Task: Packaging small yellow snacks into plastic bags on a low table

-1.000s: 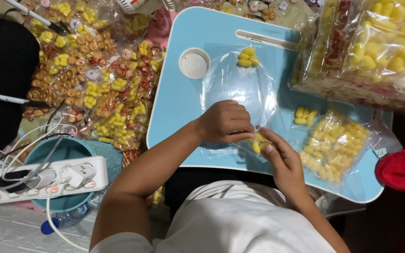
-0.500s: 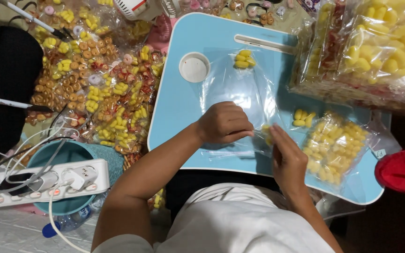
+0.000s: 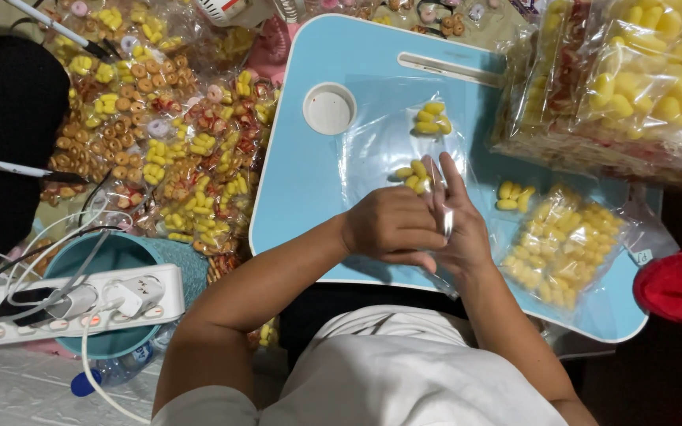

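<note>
A white-clad lap sits nearest the camera, and both forearms reach forward from it onto a light blue lap table (image 3: 301,181). The left hand (image 3: 392,229) is curled, fingers together, pinching the near end of a clear plastic bag (image 3: 400,142). The right hand (image 3: 453,225) lies just beside it, touching it, with its fingers (image 3: 445,177) stretched out straight and close together inside or against the bag; which, I cannot tell. At those fingertips sits a small cluster of yellow snacks (image 3: 414,177) within the plastic. Beyond the fingertips, farther up the same bag, is a second yellow cluster (image 3: 432,118).

Right of the right hand lie a few loose yellow pieces (image 3: 511,196) and a filled bag of yellow snacks (image 3: 566,244). Left of and beyond the left hand, a round white recess (image 3: 328,108) is set into the table top. At the far right edge large packs of yellow snacks (image 3: 641,79) are stacked.

Off the table to the left, a heap of small packets (image 3: 159,134) of yellow and brown ring snacks covers the floor. Nearer, a white power strip (image 3: 73,304) with plugged cables rests on a teal bucket (image 3: 120,256).
</note>
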